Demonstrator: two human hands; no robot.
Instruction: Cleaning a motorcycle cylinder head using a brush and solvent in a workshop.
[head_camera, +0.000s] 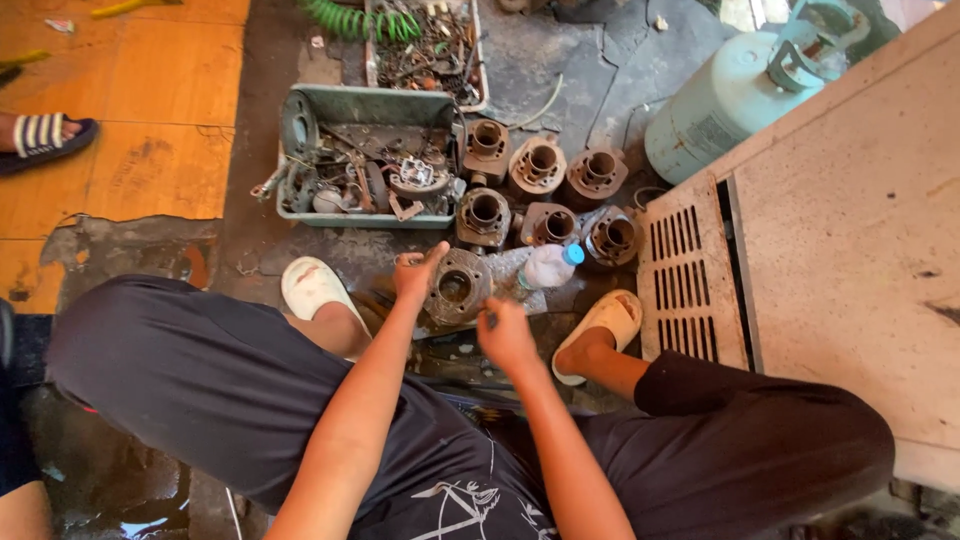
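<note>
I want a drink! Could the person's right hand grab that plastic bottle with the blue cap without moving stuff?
Probably yes. The plastic bottle lies just beyond the right hand, beside the metal cylinder that the left hand steadies. Nothing lies between that hand and the bottle, so the way looks free.

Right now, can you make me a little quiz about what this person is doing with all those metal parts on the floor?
1. True or false: the left hand holds the round metal engine part.
2. How many other engine parts stand in rows behind it: A) two, B) six, C) ten?
3. Fill in: the plastic bottle lying by the parts has a ____ cap.

Key
1. True. The left hand grips its edge, while the right hand is closed on something small that cannot be made out.
2. B, six, next to the grey tray of scrap pieces.
3. Blue.
</note>
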